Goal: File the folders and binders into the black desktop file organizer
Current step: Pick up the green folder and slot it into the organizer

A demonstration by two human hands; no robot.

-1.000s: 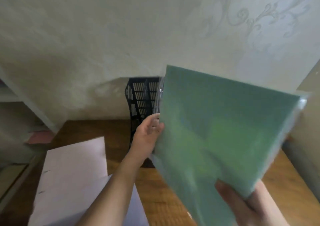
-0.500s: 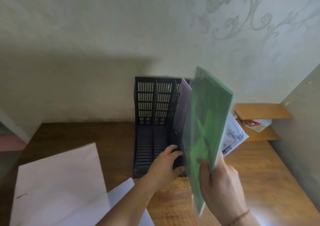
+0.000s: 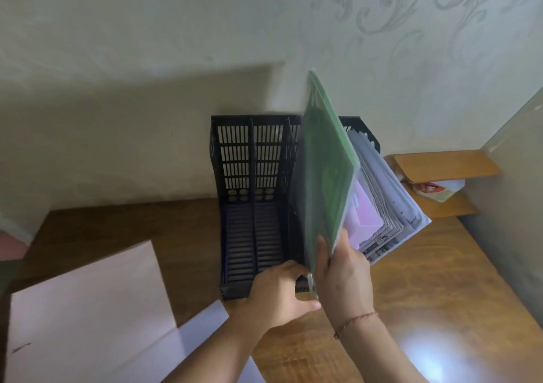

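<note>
A black file organizer [image 3: 249,206] stands on the wooden counter [image 3: 426,288], its slotted back pushed up against the patterned wall [image 3: 176,44]. Its two left compartments show bare slatted floors. Farther right, a dark folder [image 3: 295,206] stands upright in it, and just beside that a green folder [image 3: 323,177] is held on edge, tilted a little to the right, its lower part down among the dividers; which compartment it sits in I cannot tell from here.

The right hand [image 3: 343,277] grips the green folder at its near lower corner, thumb on the left face and the other fingers wrapped behind it, so the hand is pinched closed on the cover. A thin red thread circles that wrist. The left hand [image 3: 279,291] rests at the organizer's low front edge, fingers curled over the lip and thumb stretched toward the right hand; it seems to be steadying the organizer, though the fingertips are partly hidden by the folder.

To the right of the green folder a thick stack of papers [image 3: 388,206] in clear sleeves leans out over the organizer's right side, with a pink sheet [image 3: 364,212] showing between it and the green cover.

On the counter to the near left lie two pale flat folders [image 3: 88,309], one overlapping the other, well apart from the organizer's contents. A small wooden shelf [image 3: 446,165] sits in the right corner.
</note>
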